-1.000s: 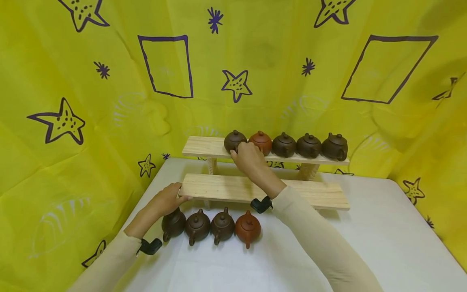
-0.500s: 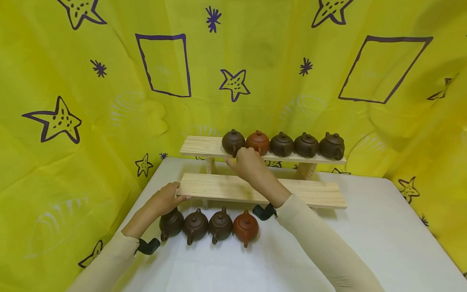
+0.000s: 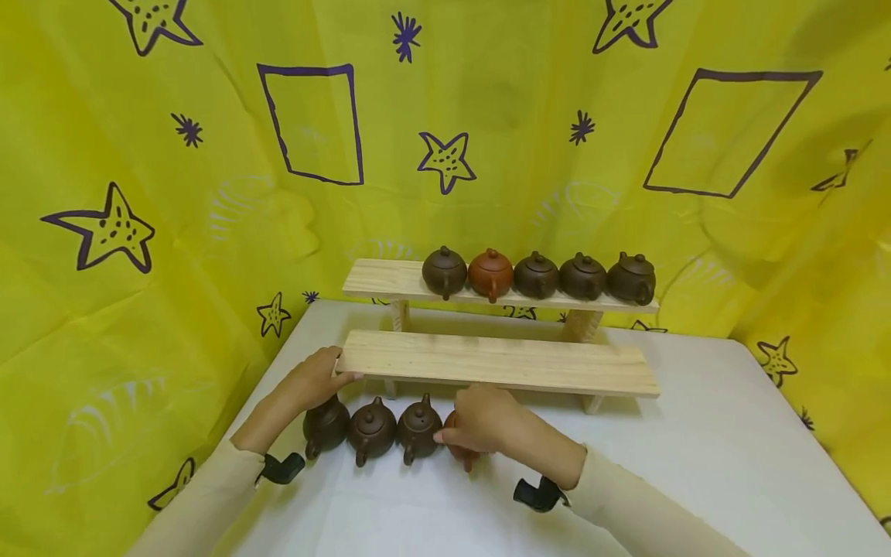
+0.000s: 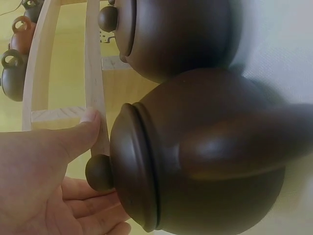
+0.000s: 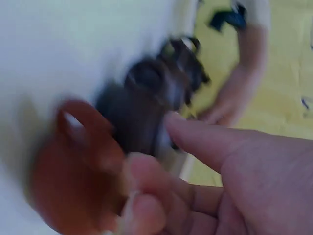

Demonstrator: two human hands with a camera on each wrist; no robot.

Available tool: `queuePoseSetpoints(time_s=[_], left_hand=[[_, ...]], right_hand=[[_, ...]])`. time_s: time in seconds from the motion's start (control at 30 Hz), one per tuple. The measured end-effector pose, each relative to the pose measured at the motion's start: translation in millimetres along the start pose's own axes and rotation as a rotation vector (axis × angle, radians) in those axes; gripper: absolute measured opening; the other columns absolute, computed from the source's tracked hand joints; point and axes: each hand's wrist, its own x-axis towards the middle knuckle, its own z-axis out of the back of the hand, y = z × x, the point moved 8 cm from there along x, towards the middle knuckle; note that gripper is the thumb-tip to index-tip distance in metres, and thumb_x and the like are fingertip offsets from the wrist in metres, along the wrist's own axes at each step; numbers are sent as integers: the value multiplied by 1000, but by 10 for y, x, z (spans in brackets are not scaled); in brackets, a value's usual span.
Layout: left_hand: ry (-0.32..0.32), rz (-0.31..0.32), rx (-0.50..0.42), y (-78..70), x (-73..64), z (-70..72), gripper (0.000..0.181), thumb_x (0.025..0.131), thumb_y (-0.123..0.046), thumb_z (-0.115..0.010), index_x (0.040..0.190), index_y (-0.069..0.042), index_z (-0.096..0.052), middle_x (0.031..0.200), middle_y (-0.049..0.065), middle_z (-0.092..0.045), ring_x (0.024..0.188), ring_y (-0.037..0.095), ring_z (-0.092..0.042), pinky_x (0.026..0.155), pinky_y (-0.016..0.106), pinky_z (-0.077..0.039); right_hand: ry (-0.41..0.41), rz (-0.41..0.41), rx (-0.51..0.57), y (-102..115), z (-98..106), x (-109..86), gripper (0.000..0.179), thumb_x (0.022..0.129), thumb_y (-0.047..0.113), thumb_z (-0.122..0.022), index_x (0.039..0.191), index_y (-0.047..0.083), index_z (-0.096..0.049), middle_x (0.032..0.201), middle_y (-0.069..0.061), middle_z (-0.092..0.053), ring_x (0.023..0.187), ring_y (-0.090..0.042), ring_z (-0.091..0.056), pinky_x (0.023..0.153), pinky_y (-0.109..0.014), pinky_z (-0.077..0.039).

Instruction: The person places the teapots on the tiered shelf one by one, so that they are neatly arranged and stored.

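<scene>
While poised with the right hand (image 3: 483,418) at a red pot (image 5: 73,186), close by the fingertips, holding thumb apart from loosely bent fingers, apparently pinching nothing; too blurred to tell of any touch. Touching the lower shelf (image 3: 501,363) with the left hand (image 3: 309,381), with thumb along the front edge and other fingers loosely extended past the end. Could nudge a dark pot (image 3: 420,429) beside the right thumb, given so tight a row, or scrape the shelf's front edge, just beyond the right knuckles, by lifting straight up. Could also rock an end pot (image 4: 195,196), close by the left fingers, by dropping that hand. Open for moving to the right of the right fingers and back toward the wrist, on white table (image 3: 661,480); hemmed in on the thumb side.
</scene>
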Motion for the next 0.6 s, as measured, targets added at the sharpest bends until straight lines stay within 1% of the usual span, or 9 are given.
queuePoseSetpoints(time_s=[0.03, 0.1, 0.17, 0.2, 0.27, 0.33, 0.43, 0.5, 0.6], left_hand=[[-3, -2, 5, -2, 2, 5, 66, 104, -30, -69, 139, 20, -48, 135, 38, -58, 124, 50, -60, 103, 62, -50], [-3, -4, 7, -9, 3, 9, 65, 104, -30, -70, 139, 21, -48, 134, 38, -59, 123, 51, -60, 102, 62, -50], [1, -4, 6, -12, 0, 0, 65, 104, -29, -69, 139, 21, -47, 134, 39, -58, 124, 51, -60, 103, 62, -49], [5, -4, 4, -16, -2, -4, 65, 104, -29, -69, 139, 21, -47, 135, 39, -58, 124, 51, -59, 103, 62, -49], [9, -5, -1, -23, -6, -10, 64, 104, -29, -68, 139, 21, -47, 135, 39, -58, 125, 51, -59, 104, 62, -49], [6, -7, 0, -26, -9, -7, 65, 104, -29, -68, 139, 21, -47, 135, 39, -58, 125, 50, -59, 104, 62, -49], [3, -10, -2, -28, -12, -6, 64, 105, -30, -68, 139, 21, -47, 135, 39, -58, 125, 50, -59, 104, 62, -49], [2, -11, -4, -29, -13, -6, 65, 105, -30, -68, 139, 21, -47, 135, 39, -58, 125, 50, -59, 103, 62, -49], [3, -13, -9, -25, -13, -15, 64, 105, -29, -68, 139, 20, -48, 135, 38, -58, 125, 50, -59, 103, 62, -49]], right_hand=[[27, 0, -20, -1, -86, -54, 48, 92, 56, -78, 69, 16, -64, 61, 2, -62, 50, -12, -59, 62, -34, -54], [55, 5, -58, -12, -222, -142, 45, 89, 56, -80, 74, 16, -66, 72, -1, -62, 53, -11, -58, 66, -37, -56], [71, -1, -59, -47, -333, -211, 42, 90, 53, -80, 74, 17, -66, 68, -1, -64, 53, -11, -57, 68, -37, -55], [66, -2, -58, -69, -372, -238, 42, 91, 52, -80, 73, 17, -65, 64, -1, -65, 55, -12, -56, 68, -37, -55], [49, -7, -34, -125, -430, -279, 42, 93, 47, -78, 67, 18, -63, 58, 0, -62, 57, -14, -53, 62, -36, -52], [20, -19, 6, -189, -465, -312, 43, 94, 41, -77, 62, 19, -58, 53, 1, -58, 58, -14, -52, 58, -35, -47], [-25, -27, 62, -277, -486, -360, 46, 92, 30, -76, 58, 18, -48, 60, 2, -48, 57, -14, -45, 52, -32, -38], [-54, -31, 92, -332, -499, -391, 45, 88, 24, -75, 58, 17, -43, 62, 2, -42, 58, -13, -40, 51, -30, -33], [-74, -30, 165, -406, -537, -424, 42, 87, 17, -71, 59, 17, -39, 59, 3, -37, 54, -11, -36, 49, -27, -28]])
